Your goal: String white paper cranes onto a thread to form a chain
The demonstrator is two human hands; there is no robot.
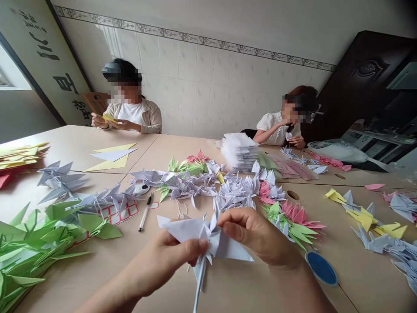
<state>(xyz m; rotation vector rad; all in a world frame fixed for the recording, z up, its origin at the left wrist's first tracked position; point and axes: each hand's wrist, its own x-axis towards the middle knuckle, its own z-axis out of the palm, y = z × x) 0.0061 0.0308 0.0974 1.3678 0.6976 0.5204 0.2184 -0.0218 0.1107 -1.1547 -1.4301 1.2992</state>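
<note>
Both of my hands pinch a pale lavender folded paper crane (208,243) just above the table's near edge. My left hand (169,261) grips it from the lower left with thumb and fingers closed on the body. My right hand (257,234) pinches the upper right part near a wing. A thin paper point hangs down below the crane. Behind it lies a heap of finished lavender cranes (208,184) mixed with pink and green ones.
Green cranes (35,243) pile at the left; a pen (145,213) and red label sheet (122,211) lie near them. A white paper stack (239,150) stands mid-table, a blue disc (321,268) at right. Two other people fold paper at the far side.
</note>
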